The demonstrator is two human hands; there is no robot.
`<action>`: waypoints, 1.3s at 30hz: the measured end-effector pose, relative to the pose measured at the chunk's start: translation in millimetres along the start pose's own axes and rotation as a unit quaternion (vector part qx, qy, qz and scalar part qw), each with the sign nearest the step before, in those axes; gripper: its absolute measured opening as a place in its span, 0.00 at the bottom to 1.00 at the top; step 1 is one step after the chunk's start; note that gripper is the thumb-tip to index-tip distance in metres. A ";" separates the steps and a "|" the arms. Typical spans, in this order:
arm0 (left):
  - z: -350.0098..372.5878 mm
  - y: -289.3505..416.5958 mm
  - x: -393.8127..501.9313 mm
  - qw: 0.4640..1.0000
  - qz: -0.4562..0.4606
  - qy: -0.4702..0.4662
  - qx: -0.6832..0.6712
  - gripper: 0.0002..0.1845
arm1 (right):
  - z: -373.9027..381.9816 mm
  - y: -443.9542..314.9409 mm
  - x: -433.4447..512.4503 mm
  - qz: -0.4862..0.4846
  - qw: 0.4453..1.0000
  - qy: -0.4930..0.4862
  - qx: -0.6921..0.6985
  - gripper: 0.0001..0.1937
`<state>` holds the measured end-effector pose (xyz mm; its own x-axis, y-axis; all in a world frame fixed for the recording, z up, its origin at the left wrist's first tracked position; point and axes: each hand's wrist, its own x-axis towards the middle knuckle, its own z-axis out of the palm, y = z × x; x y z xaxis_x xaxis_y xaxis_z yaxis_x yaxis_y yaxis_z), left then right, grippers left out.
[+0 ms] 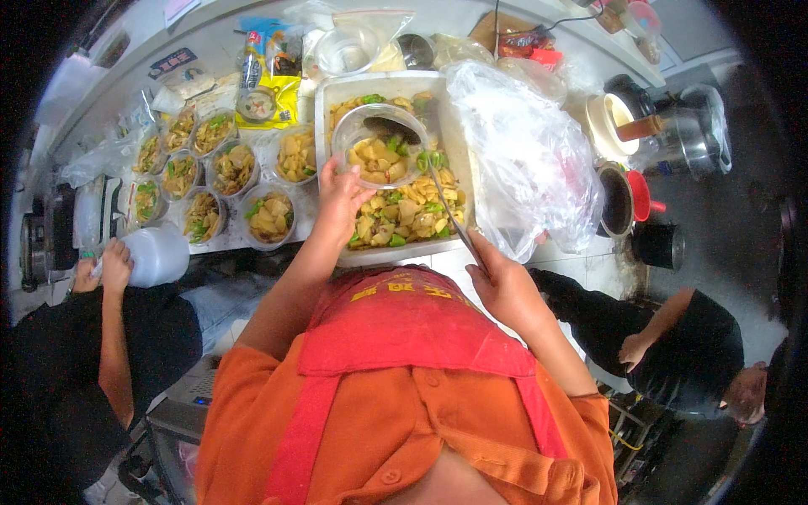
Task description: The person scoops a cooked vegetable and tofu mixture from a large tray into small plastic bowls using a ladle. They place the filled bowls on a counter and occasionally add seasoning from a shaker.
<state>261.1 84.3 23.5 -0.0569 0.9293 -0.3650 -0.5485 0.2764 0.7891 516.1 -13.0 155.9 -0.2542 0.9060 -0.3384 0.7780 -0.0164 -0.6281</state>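
Note:
My left hand [343, 197] grips the near left rim of a clear round plastic bowl [379, 161], held above a white rectangular tub [456, 113]. Inside the bowl lie sliced potatoes with green pepper pieces, and the dark head of a serving spoon [396, 128] is over or in it. The spoon's long metal handle slopes down to my right hand [505, 284], whose fingers are closed around it near the tub's front right corner. Cooked potato slices and green peppers [407, 214] spread across the tub; the bowl hides part of them.
Several filled plastic bowls [268, 214] stand left of the tub. A clear plastic bag [524, 151] covers the right side. Packets [268, 95] and an unfilled clear bowl [347, 49] are behind. One person [113, 265] at left holds stacked containers [154, 255]; another person [682, 347] is at right.

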 end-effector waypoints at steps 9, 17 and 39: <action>-64.0 -1.3 -14.4 0.990 -0.025 0.016 -0.135 0.35 | 10.0 29.4 27.5 0.058 0.983 0.071 0.159 0.26; -92.2 3.5 -38.2 0.997 0.035 0.040 -0.056 0.31 | 64.3 75.8 110.4 0.120 0.988 0.069 -0.070 0.26; -68.9 23.9 -40.0 0.998 0.038 0.050 -0.003 0.29 | 38.9 90.0 100.3 0.166 0.475 -0.198 0.841 0.04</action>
<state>192.8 36.9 22.8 -0.1812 0.9186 -0.3513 -0.5442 0.2038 0.8138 538.3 59.9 38.3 -0.6252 0.5907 -0.5101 -0.6631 -0.7467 -0.0519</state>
